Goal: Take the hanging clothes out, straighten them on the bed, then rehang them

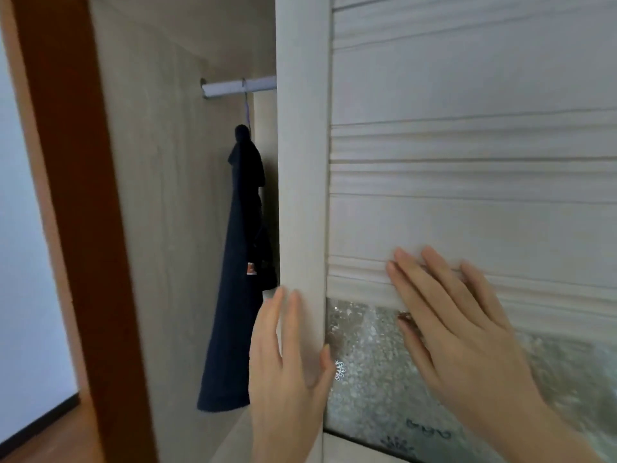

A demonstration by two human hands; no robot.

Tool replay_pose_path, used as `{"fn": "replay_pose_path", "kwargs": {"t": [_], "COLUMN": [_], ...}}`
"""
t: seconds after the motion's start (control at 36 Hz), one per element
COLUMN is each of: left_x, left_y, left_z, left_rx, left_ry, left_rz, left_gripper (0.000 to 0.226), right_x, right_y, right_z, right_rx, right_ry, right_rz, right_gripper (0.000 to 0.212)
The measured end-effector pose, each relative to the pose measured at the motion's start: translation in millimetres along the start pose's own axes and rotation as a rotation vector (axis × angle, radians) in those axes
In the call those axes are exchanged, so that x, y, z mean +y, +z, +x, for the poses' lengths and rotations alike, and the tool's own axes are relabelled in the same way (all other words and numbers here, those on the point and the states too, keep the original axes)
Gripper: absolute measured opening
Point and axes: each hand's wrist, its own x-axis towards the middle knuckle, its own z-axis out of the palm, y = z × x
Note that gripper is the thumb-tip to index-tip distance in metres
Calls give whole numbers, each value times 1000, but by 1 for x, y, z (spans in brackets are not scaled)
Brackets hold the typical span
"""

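Dark navy garment (238, 272) hanging long axis vertical from a thin wire hanger (246, 105) on the pale metal wardrobe rail (238, 87), deep inside the wardrobe near its left wall, partly hidden behind the pale wood-grain sliding door (302, 162). Left hand (287, 372) flat and spread on the door's leading edge, fingers extended, grasping nothing. Right hand (457, 325) likewise flat and released, palm pressed on the ribbed panel above the textured glass pane (384, 362). Garment up and to the left of both hands, beyond the door edge; left hand clearly nearer, just beside the hem side of the cloth. Likely need: door slid further right first, then a reach up toward the hanger hook.
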Motion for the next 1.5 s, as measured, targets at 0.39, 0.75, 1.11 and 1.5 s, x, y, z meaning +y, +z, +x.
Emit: {"fn": "replay_pose_path", "kwargs": {"t": [0.39, 0.75, 1.11, 1.5], "left_x": [-126, -237, -296, -295], "left_y": [-43, -78, -96, -106], "left_z": [28, 59, 78, 78], "left_rx": [-138, -118, -114, -86], "left_ry": [19, -27, -89, -105], "left_rz": [275, 312, 235, 125], "left_gripper": [55, 61, 73, 59], "right_x": [-116, -212, -266, -258], "right_y": [63, 101, 132, 98], "right_z": [66, 122, 148, 154], "right_rx": [-39, -66, -87, -221], "right_ry": [-58, -15, -25, -14], "right_rz": [-4, 48, 63, 426], "right_gripper": [56, 55, 58, 54]}}
